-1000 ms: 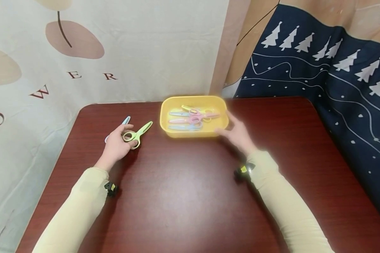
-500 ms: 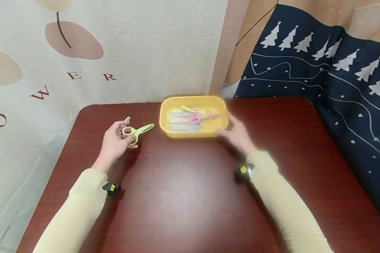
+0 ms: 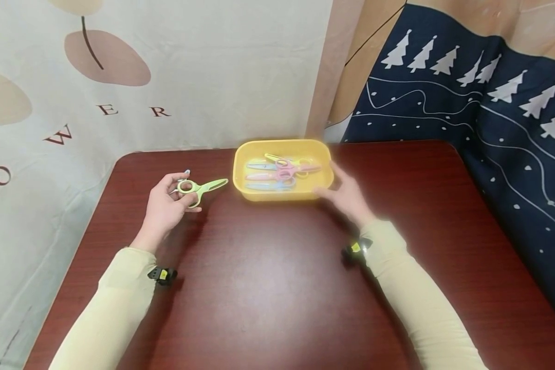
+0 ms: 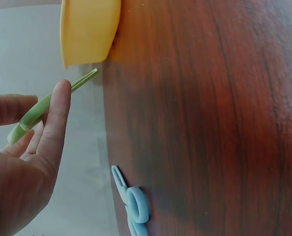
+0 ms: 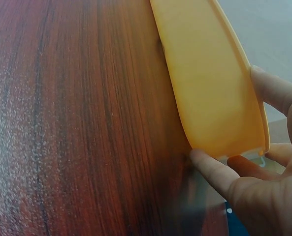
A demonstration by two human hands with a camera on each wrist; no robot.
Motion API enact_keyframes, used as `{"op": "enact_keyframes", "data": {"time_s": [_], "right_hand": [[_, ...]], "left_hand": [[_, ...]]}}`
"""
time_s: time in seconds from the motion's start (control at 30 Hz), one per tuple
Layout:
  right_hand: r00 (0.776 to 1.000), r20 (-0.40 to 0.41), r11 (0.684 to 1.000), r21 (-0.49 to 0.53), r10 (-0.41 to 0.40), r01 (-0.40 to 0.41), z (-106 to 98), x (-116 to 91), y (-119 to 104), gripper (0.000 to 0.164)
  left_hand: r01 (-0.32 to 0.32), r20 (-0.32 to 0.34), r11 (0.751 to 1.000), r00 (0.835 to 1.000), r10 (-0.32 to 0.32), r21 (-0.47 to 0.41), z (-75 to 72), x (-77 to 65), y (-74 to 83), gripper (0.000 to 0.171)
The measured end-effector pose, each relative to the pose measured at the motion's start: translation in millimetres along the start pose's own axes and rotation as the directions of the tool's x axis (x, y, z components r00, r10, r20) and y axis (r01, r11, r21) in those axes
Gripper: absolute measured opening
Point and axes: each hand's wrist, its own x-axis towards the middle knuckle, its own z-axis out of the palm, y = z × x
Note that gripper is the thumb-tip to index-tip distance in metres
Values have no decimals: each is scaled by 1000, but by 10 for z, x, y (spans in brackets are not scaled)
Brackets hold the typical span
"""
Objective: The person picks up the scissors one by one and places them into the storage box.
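My left hand [image 3: 164, 205] pinches a pair of green scissors [image 3: 206, 189] by the handle loops, raised above the table, blades towards the yellow bin [image 3: 277, 196]. Below that hand, a pair of light blue scissors [image 4: 137, 204] lies on the table, mostly hidden in the head view. My right hand [image 3: 349, 200] holds the right end of the bin, thumb at the front corner and fingers round the far side. Inside the bin lie several scissors, among them pink scissors [image 3: 284, 175], blue scissors [image 3: 268, 186] and yellow scissors [image 3: 273, 158].
The dark red-brown wooden table [image 3: 259, 288] ends at the back against a pale printed curtain [image 3: 231, 77]. A navy cloth [image 3: 425, 113] with white trees hangs at the right. The bin stands near the back edge.
My left hand has lifted the green scissors and tilted them, their tips shifting right towards the bin. The light blue scissors stay on the table. My right hand and the bin have kept their place.
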Motion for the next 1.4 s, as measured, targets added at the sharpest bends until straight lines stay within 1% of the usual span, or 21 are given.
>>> {"op": "enact_keyframes", "data": {"time_s": [0.13,0.3,0.5,0.77,1.03,1.23,1.4], "right_hand": [[1000,-1,1000,5,5,-5,-5,-7,1,93],[1000,-2,1000,10,13,-13,-5,-10,7,93],[1000,0,1000,3,30,-30,-8,-15,15,93],[1000,2,1000,-8,15,-15,-12,-13,3,93],[1000,-3,1000,-9,24,-24,-15,-17,-4,93],[1000,-1,999,-9,31,-31,-17,-15,1,93],[1000,0,1000,-7,10,-10,-12,-7,5,92]], "left_hand": [[-18,-2,999,1000,17,-49,13,-4,24,51],[-53,2,992,999,54,-116,40,-7,57,45],[-82,7,989,997,83,-122,75,-20,134,42],[-96,26,987,995,100,-126,146,-23,266,41],[-114,29,989,993,117,-90,144,-24,362,40],[-124,43,985,991,130,-122,167,-20,429,41],[-133,59,982,988,141,-132,211,1,468,43]]}}
